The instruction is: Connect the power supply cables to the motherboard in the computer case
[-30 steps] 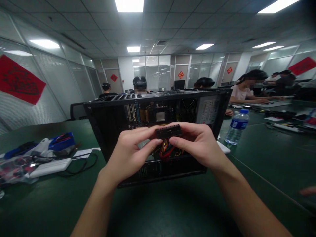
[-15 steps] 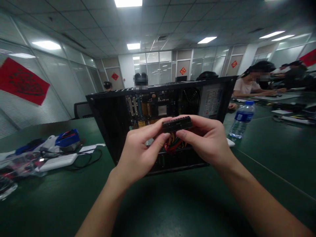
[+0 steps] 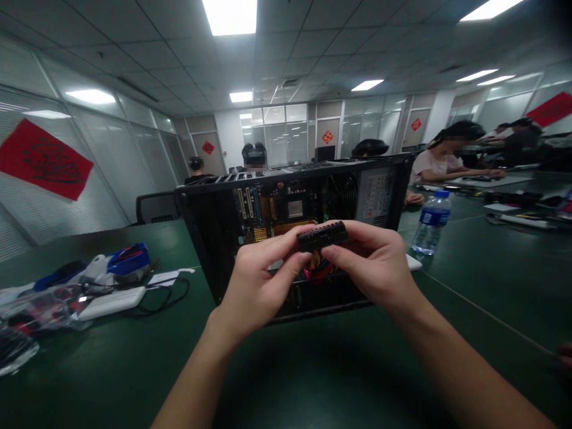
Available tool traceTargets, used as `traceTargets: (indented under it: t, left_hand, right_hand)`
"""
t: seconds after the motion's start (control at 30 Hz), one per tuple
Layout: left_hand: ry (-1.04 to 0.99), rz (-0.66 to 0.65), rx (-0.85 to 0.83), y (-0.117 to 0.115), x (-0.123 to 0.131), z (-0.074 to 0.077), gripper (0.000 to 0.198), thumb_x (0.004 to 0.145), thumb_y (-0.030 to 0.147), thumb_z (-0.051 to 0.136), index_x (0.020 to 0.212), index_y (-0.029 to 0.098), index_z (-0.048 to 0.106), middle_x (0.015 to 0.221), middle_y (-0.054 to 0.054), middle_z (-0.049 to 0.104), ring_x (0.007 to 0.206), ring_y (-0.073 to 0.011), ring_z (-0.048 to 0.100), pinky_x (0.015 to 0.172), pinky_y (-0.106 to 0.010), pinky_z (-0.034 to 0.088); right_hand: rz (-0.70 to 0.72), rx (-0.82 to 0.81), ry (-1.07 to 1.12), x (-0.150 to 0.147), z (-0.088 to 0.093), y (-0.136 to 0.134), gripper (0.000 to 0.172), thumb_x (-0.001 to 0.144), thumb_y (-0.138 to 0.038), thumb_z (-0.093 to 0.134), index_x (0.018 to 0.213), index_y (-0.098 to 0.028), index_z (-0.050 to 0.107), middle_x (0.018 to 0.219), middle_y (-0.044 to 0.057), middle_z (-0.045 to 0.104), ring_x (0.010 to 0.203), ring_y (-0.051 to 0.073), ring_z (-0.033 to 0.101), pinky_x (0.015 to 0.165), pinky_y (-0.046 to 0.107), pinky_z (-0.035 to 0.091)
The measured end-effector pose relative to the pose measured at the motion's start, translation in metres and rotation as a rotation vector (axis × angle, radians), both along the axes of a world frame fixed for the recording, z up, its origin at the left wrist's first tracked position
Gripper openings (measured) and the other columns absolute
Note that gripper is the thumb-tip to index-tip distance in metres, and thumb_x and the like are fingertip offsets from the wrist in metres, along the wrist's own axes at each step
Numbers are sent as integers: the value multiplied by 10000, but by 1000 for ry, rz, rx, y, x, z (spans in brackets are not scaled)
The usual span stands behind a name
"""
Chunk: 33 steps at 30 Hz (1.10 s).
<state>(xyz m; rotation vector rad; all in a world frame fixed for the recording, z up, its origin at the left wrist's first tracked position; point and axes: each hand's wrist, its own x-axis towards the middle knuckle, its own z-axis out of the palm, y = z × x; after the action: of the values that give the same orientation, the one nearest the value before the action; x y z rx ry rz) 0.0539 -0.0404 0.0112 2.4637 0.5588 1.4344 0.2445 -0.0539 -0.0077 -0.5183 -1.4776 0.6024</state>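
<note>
Between my two hands is a long black power connector (image 3: 322,236), its row of pin holes tilted up toward me. My left hand (image 3: 268,271) pinches its left end with thumb and fingers, and my right hand (image 3: 373,259) grips its right end the same way. Red, yellow and other coloured wires (image 3: 318,265) hang beneath the connector. Just behind stands an open black computer case (image 3: 203,238). Inside it show a motherboard (image 3: 268,208), a round fan (image 3: 342,190) and a silver power supply (image 3: 373,193). My hands hide the lower part of the board.
A water bottle (image 3: 431,223) with a blue cap stands right of the case on the green table (image 3: 330,363). Left lie a blue bag (image 3: 129,261), a white box-like item (image 3: 111,302), a black cable (image 3: 172,295) and clear plastic packaging (image 3: 49,304). Several people sit farther back.
The view has tilted up slightly, so the case, hands and bottle sit a little lower. The connector is still held in both hands, its pin face turned slightly more toward me.
</note>
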Motion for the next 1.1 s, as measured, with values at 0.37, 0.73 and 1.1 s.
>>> traceTargets:
  t: [0.37,0.73,1.1]
  left_hand:
    - [4,-25,-59,12,0,2,366,941,261,618,1291,168,674,1205,-60,728,1063,-207,706,974,-296,556]
    - [-81,-127,-187,8,17,-7,487,936,236,606,1416,167,559,1424,-84,591,1303,-238,571,1129,-376,460]
    - [-64,-68,-216,11,15,-5,509,938,226,589,1440,164,534,1424,-97,591,1304,-232,562,1127,-368,439]
  right_hand:
    - [67,-62,39,2,-13,25,265,810,-338,813,1056,-252,765,1056,25,768,932,190,730,824,303,618]
    - [22,-105,160,-1,-9,25,333,729,-440,853,978,-250,742,986,18,765,930,197,722,888,344,602]
    - [16,-81,92,4,-14,28,292,779,-348,830,1042,-253,747,1019,15,763,929,182,721,841,303,603]
